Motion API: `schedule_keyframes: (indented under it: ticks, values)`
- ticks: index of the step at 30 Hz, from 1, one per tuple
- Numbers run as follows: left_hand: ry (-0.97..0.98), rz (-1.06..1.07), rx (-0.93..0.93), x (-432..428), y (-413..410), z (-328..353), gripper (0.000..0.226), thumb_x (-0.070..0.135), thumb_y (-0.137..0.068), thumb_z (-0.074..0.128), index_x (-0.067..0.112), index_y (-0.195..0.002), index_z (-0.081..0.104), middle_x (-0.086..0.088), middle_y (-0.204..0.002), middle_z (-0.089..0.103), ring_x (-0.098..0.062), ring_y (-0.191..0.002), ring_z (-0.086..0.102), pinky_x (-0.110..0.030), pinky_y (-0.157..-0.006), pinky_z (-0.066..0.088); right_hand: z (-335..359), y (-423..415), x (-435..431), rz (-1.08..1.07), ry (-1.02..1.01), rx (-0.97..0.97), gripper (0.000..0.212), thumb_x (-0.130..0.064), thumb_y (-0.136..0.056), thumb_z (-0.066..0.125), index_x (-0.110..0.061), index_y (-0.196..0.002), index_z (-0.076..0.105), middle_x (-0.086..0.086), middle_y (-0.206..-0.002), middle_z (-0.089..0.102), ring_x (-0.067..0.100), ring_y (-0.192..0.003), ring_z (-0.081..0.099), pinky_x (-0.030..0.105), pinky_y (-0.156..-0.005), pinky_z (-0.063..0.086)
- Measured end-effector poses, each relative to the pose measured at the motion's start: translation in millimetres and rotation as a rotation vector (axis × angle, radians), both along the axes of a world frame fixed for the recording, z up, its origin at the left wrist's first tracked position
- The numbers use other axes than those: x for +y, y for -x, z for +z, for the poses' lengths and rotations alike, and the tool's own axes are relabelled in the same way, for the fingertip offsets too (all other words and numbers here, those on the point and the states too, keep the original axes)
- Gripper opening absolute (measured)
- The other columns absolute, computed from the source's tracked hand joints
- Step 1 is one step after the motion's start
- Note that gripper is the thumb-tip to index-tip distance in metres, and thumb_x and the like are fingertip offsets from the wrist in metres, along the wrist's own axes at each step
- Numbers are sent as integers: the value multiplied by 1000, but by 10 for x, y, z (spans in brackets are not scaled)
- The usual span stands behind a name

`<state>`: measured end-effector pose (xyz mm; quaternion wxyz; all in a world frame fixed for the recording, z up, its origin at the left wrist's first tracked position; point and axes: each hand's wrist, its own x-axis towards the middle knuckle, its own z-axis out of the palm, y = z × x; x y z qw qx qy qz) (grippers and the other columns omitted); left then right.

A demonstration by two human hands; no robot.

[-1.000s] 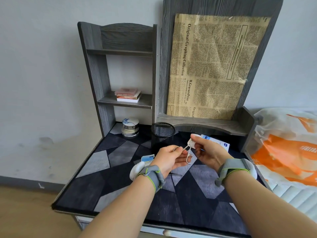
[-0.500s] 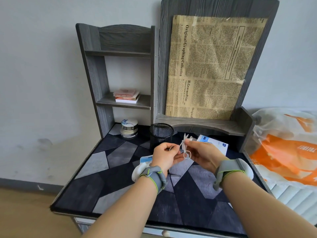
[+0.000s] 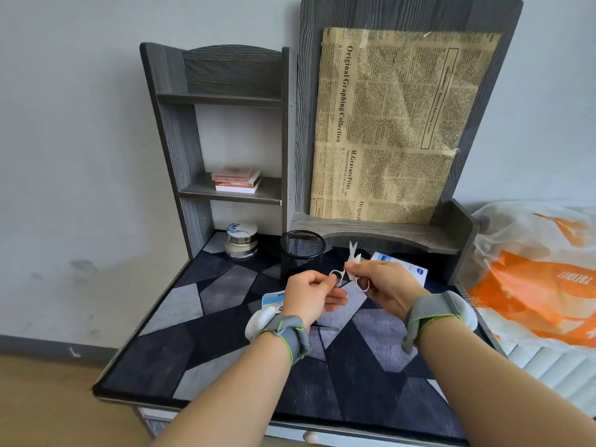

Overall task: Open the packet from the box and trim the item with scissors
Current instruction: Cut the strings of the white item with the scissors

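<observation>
The little scissors stand up over the middle of the mat, with the blades a bit apart and pointing to its back edge. The left hand pinches one ring. The right hand pinches the white item right beside the blades. The box lies just behind.

A pale grey wall stands behind, stained low down above a dark skirting board. The floor is light wood. A grey desk is topped by a mat of grey and black angular patches, and a round drawer knob shows at its front. At the back rise a shelf unit on the left and a tall board faced with an old newspaper sheet. The light is soft and even.
</observation>
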<state>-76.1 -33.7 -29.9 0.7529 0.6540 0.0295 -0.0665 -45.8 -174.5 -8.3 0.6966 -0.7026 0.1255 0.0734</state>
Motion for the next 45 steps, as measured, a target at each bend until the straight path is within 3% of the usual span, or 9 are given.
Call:
schedule_keyframes:
  ticks: [6, 11, 16, 19, 24, 33, 36, 40, 45]
  values:
    - [-29, 5, 12, 40, 3, -38, 19, 12, -94, 53, 9, -75, 51, -1, -51, 68, -13, -47, 66, -21, -46, 49, 45, 44, -57, 153, 221, 73, 12, -18, -73, 78, -10, -79, 70, -4, -55, 56, 9, -53, 43, 21, -50, 32]
    - [-80, -54, -16, -25, -5, 4, 21, 11, -93, 54, 8, -72, 51, -2, -50, 66, -15, -47, 65, -22, -48, 49, 64, -26, -135, 30, -13, 35, 13, -12, -74, 77, -9, -71, 65, 2, -58, 57, 8, -46, 46, 18, -45, 38]
    - [-39, -17, 8, -12, -10, -17, 19, 10, -93, 54, 7, -74, 52, -4, -53, 67, -17, -48, 66, -23, -49, 51, 30, 7, -101, 76, 46, 20, 11, -13, -74, 77, -6, -75, 70, 6, -68, 59, 11, -52, 46, 22, -52, 36]
    - [-28, -12, 18, 18, -13, -33, 19, 9, -93, 53, 7, -75, 51, -3, -52, 67, -16, -47, 66, -21, -47, 51, 60, 44, -109, 165, 168, 56, 12, -14, -74, 78, -9, -70, 68, 0, -57, 55, 10, -52, 42, 20, -46, 33]
    - [16, -2, 28, 58, -42, -3, 19, 8, -94, 53, 6, -75, 50, -3, -50, 66, -14, -46, 66, -20, -45, 51, 88, -26, -152, -98, -37, 3, 14, -12, -77, 75, -13, -70, 62, -1, -57, 52, 5, -43, 38, 16, -39, 29]
    - [63, 42, 46, 87, -61, -21, 17, 9, -94, 52, 5, -78, 51, -1, -47, 66, -12, -45, 66, -17, -43, 50, 106, 90, -78, 107, 173, 48, 15, -5, -77, 75, -8, -69, 62, 4, -60, 57, 10, -53, 47, 18, -52, 43]
    - [56, 45, 45, 89, -50, -36, 16, 9, -95, 51, 5, -79, 51, -1, -47, 66, -12, -45, 65, -17, -44, 50, 100, 91, -66, 103, 132, 64, 17, -3, -76, 75, -4, -86, 60, 5, -64, 60, 10, -53, 50, 15, -48, 47]
    - [44, 35, 40, 74, -48, -38, 17, 10, -94, 52, 5, -78, 53, -1, -49, 67, -12, -46, 66, -17, -45, 51, 66, 84, -47, 93, 87, 72, 42, -3, -74, 76, 5, -112, 59, 6, -69, 65, 10, -54, 56, 17, -49, 51]
    - [14, 41, 38, 76, -45, -29, 17, 11, -94, 54, 6, -77, 54, -1, -50, 66, -12, -46, 66, -17, -46, 50, 66, 84, -21, 85, 36, 65, 39, -2, -74, 76, 1, -109, 60, 12, -85, 68, 11, -57, 58, 18, -51, 52]
